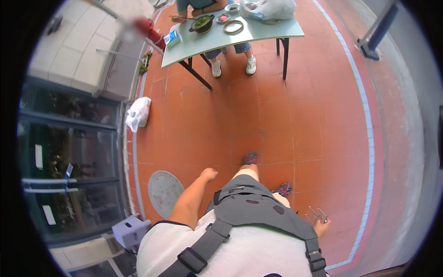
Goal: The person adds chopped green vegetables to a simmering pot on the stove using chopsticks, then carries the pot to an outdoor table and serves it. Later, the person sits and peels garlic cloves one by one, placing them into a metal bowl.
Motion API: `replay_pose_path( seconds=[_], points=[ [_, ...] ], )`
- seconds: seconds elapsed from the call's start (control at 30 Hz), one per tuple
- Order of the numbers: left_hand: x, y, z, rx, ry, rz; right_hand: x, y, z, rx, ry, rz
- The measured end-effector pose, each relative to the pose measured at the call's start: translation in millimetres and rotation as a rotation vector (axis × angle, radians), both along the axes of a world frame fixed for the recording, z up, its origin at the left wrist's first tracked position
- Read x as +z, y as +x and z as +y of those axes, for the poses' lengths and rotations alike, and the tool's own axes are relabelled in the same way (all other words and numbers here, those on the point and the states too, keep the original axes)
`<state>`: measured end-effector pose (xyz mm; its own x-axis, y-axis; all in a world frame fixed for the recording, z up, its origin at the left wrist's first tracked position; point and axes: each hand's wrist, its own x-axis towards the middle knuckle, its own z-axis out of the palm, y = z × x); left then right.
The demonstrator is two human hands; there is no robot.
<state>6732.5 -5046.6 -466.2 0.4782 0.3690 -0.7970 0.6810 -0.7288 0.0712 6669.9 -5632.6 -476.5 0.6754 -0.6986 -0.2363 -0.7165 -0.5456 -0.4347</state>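
My right hand (322, 227) is low at the right, holding a thin metal wire frame (316, 215); its exact kind is hard to tell. To the left, my left hand (209, 174) swings forward over the tiles with its fingers curled and nothing visible in it. Ahead stands a folding table (221, 46) with a pale green top. On it are a dark two-handled pot (201, 24) of green food, a small dish (223, 18) with pink food, a white bowl (232, 7) and a round ring-shaped mat (233, 27). Both hands are well apart from the table.
A person (202, 5) is behind the table, one hand near the pot. A white plastic bag (268, 8) and a tissue pack (172, 38) rest on top. Another bag (138, 113) and a round manhole cover (166, 194) are at left. A blue post (382, 29) stands right.
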Motion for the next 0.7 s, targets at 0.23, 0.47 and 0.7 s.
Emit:
replay_pose_path(
  seconds=[0.23, 0.47, 0.7],
  points=[
    [-112.6, -213.7, 36.8, 0.587, -0.243, -0.143, 24.9, 64.4, 116.3, 0.676, -0.238, 0.081],
    [-148.5, -306.4, 91.9, 1.266, -0.627, -0.288, 14.8, 102.3, 398.6, 1.104, -0.227, 0.257],
    [-129.8, -330.9, 138.9, 1.090, -0.693, -0.218, 58.4, 43.8, 488.3, 1.071, -0.014, 0.173]
  ],
)
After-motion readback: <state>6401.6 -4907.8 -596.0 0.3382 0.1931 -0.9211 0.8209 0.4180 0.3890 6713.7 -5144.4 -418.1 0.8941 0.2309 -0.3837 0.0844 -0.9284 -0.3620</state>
